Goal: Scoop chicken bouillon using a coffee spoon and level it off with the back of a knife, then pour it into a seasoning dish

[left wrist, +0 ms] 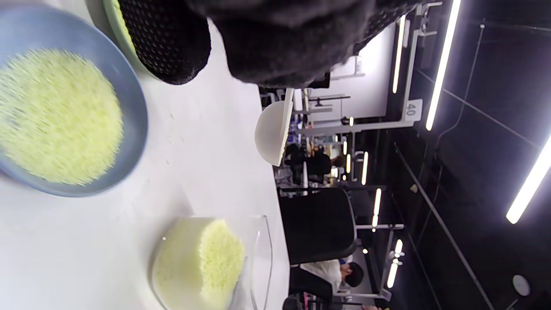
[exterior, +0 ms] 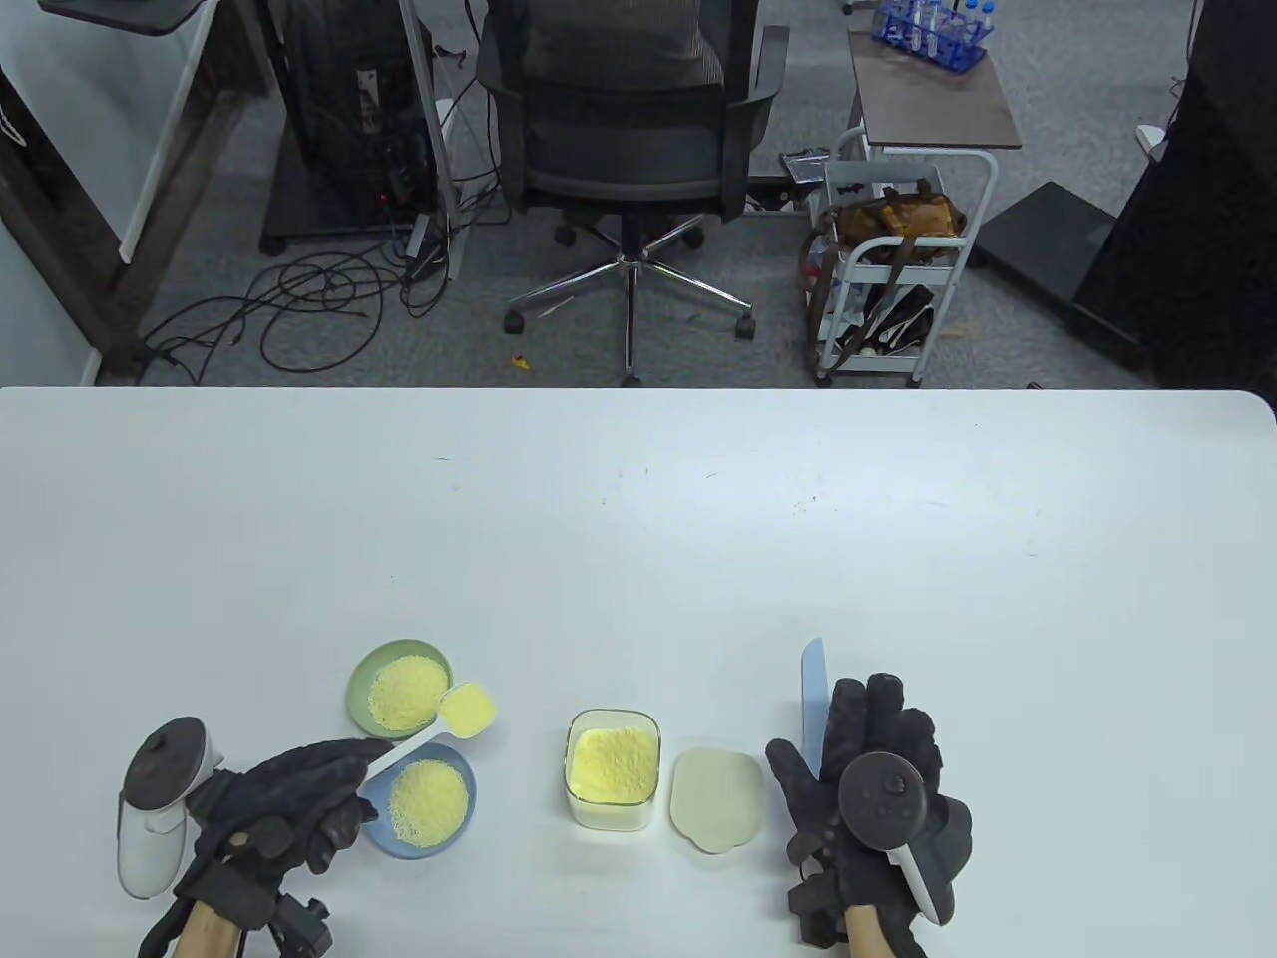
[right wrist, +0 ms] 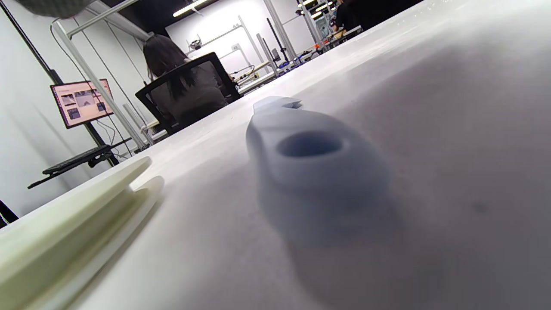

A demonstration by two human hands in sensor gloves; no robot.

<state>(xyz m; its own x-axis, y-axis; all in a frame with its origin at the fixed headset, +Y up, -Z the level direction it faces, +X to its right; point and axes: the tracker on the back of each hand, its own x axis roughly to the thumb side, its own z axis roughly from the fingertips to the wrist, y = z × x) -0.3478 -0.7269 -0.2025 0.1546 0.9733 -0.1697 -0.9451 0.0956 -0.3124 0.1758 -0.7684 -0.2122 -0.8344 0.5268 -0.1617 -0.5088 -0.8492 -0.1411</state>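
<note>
The scoop is done: the left hand (exterior: 274, 813) pinches the coffee spoon (exterior: 439, 726), its bowl loaded with bouillon (exterior: 468, 710) and held between the green dish (exterior: 399, 689) and blue dish (exterior: 421, 801). Levelling and pouring remain; the right hand (exterior: 868, 798) lies with fingers straight over the knife (exterior: 814, 699), seemingly not yet gripping it.

Yellow bouillon granules (exterior: 614, 758) fill a clear container (exterior: 613, 816), a green dish (exterior: 374, 671) and a blue dish (exterior: 461, 823); white spoon (exterior: 431, 725); pale-blue knife (exterior: 814, 699); black gloves.

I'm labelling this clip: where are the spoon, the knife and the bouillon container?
spoon (exterior: 467, 711), table view, its filled bowl.
knife (exterior: 814, 689), table view, bare blade beyond the fingers.
bouillon container (exterior: 614, 767), table view, the powder inside.
</note>
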